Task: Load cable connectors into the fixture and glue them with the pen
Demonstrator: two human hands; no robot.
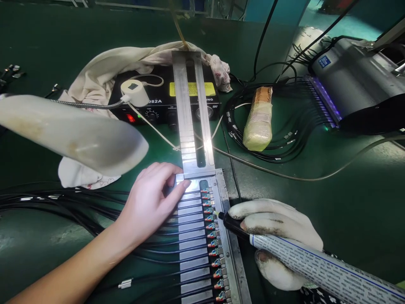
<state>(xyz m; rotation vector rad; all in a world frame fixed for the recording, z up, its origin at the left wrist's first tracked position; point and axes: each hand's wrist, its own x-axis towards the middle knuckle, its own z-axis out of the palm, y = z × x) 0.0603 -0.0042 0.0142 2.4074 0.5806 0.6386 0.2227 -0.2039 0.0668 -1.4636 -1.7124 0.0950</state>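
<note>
A metal jig (pixel 195 249) holds a row of black cables, their stripped wires ending in small connectors (pixel 216 262). At the jig's upper end, my bare left hand (pixel 155 196) grips its edge, thumb on top and fingers curled at the far side. My gloved right hand (pixel 281 232) is closed around a glue dispensing syringe (pixel 313 258) with a black front and printed text on its barrel. The syringe's yellowish tip is at one connector in the upper part of the row; whether it touches is too small to tell. A slotted metal plate (pixel 189 114) extends beyond the jig.
Behind stands a black dispenser box (pixel 164 109) marked 982A, partly draped with cloth (pixel 104 71). A white lamp head (pixel 104 135) hangs at left. Right are a wrapped block (pixel 258 120), coiled black cables (pixel 234 131) and a grey machine with purple light (pixel 351 88). A hose (pixel 303 179) crosses the table.
</note>
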